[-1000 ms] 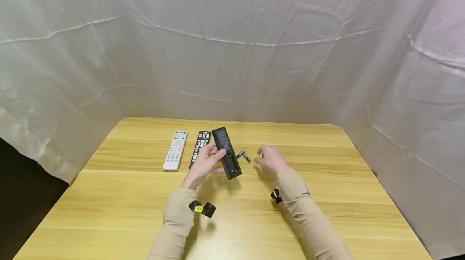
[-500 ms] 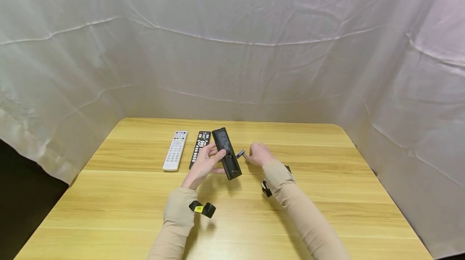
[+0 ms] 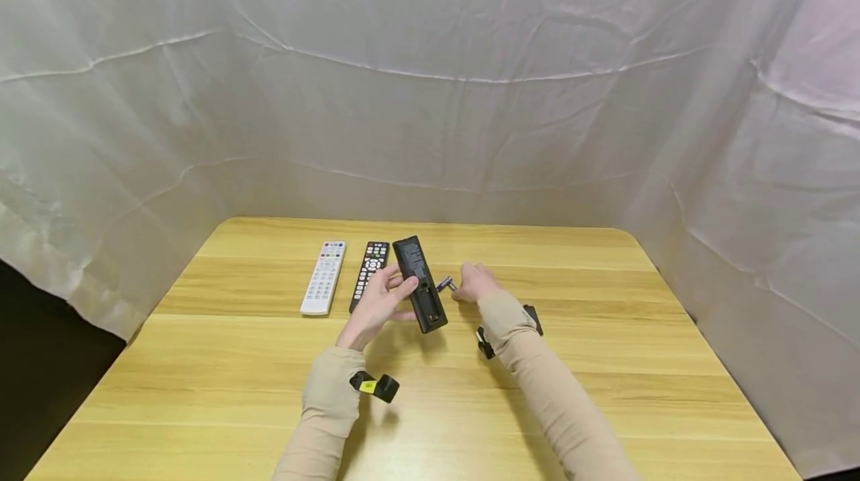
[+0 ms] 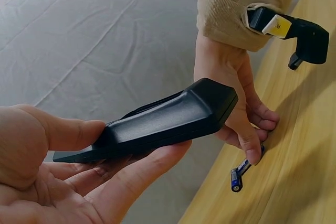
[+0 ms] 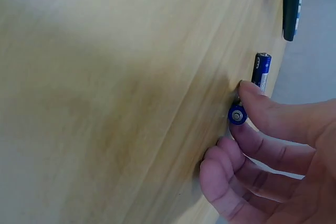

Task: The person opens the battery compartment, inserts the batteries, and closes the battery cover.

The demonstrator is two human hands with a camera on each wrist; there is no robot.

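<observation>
My left hand (image 3: pixel 376 309) grips a black remote control (image 3: pixel 415 261) above the table, thumb on top and fingers beneath. Its back faces up in the head view, and the uncovered battery compartment (image 3: pixel 429 305) has no battery visible in it. To the right, my right hand (image 3: pixel 477 283) is down at the tabletop, pinching a blue battery (image 5: pixel 237 115) between thumb and index finger. A second blue battery (image 5: pixel 261 69) lies just past the thumb in the right wrist view. Most of the pinched battery's length is hidden by the fingers.
A white remote control (image 3: pixel 324 278) lies buttons up on the wooden table (image 3: pixel 430 421), left of the hands. Beside it is another black remote control (image 3: pixel 374 257), partly covered by my left hand. Grey fabric (image 3: pixel 430 130) hangs behind the table.
My right hand has moved left to the batteries and now pinches one. My left hand and the remote control have stayed almost still.
</observation>
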